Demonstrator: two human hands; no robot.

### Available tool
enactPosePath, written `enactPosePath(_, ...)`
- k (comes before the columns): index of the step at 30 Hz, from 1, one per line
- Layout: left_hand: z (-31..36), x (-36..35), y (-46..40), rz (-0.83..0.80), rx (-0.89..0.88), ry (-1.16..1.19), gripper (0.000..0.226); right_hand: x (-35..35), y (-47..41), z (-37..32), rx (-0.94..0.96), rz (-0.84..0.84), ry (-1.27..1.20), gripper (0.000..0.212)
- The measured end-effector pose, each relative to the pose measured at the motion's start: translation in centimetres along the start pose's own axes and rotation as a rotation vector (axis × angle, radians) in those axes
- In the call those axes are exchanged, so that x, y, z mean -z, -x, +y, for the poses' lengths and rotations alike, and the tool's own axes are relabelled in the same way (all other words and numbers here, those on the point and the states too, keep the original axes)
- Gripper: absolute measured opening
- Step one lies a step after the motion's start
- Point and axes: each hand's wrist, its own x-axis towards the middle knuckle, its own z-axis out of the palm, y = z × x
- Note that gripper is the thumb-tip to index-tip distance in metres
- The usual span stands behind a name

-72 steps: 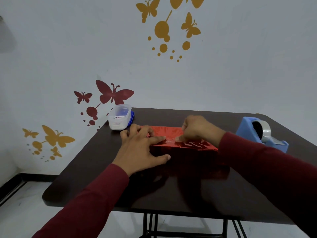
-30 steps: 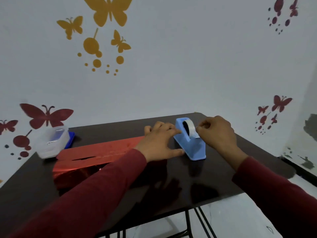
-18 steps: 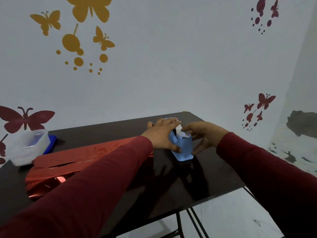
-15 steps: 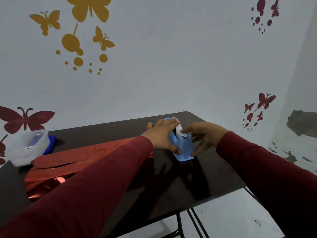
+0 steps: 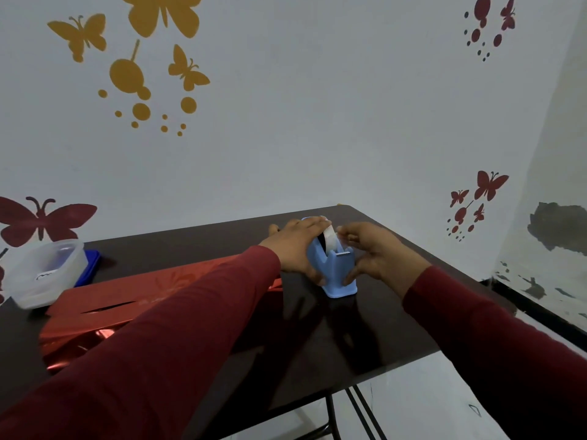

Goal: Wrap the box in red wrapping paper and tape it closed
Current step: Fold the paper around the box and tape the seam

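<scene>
**Both hands at the tape dispenser, wrapped box left aside**

The left hand (image 5: 295, 246) lies over the blue tape dispenser (image 5: 336, 271), its grip curled round the top and side. The right hand (image 5: 374, 252) sits on the other side, thumb low against the base; whether its fingertips pinch the tape roll (image 5: 330, 238) cannot be told. The box in red wrapping paper (image 5: 133, 300) lies on the dark table (image 5: 365, 338), partly hidden behind the left sleeve (image 5: 178, 341). A clear plastic container (image 5: 44, 271) stands beside it, near the butterfly-stickered wall (image 5: 286, 122).
</scene>
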Motion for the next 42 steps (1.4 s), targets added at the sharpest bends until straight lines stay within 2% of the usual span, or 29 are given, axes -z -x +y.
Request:
enactPosePath(4,0.4,0.4,0.3,0.005,-0.026,-0.025,0.12,1.1,0.7,3.2,0.13,0.062,-0.131,0.027)
enactPosePath(11,1.1,0.8,1.0,-0.005,-0.056,-0.101,0.112,1.8,1.8,5.6,0.216,0.034,-0.141,0.017)
enactPosePath(17,1.2,1.0,0.7,-0.008,-0.056,-0.116,0.109,2.9,0.8,5.7,0.282,0.004,0.052,0.014)
enactPosePath(19,1.2,1.1,0.7,-0.019,-0.054,-0.118,0.109,3.5,0.6,5.7,0.352,0.003,0.238,0.007)
enactPosePath(21,1.3,1.4,0.9,-0.038,-0.044,-0.124,0.109,4.1,0.8,5.6,0.433,0.032,0.496,0.013)
enactPosePath(22,1.4,1.5,1.0,-0.038,-0.042,-0.117,0.108,4.4,0.7,5.7,0.437,0.027,0.522,0.016)
enactPosePath(24,1.6,1.7,1.1,0.017,-0.054,-0.042,0.093,5.1,0.8,5.6,0.43,-0.019,0.431,0.021)
enactPosePath(27,2.4,2.4,1.5,0.15,-0.118,0.287,0.059,5.3,1.8,5.0,0.493,0.004,0.282,0.023)
enactPosePath(30,3.9,4.1,2.3,0.116,-0.167,0.575,0.038,4.9,3.2,3.8,0.556,0.002,0.231,0.031)
enactPosePath(33,4.7,5.5,3.1,0.116,-0.183,0.581,0.028,3.9,4.4,2.7,0.59,-0.012,0.257,0.042)
enactPosePath(36,4.6,6.4,4.0,0.203,-0.146,0.586,0.021,3.1,4.9,1.6,0.554,-0.031,0.269,0.037)
enactPosePath(40,3.7,7.7,6.0,0.372,-0.064,0.635,0.017,1.7,5.6,0.6,0.322,-0.086,0.008,0.024)
enactPosePath(42,2.6,8.2,7.4,0.463,0.006,0.704,0.016,0.8,6.0,0.3,0.319,-0.133,-0.062,0.02)
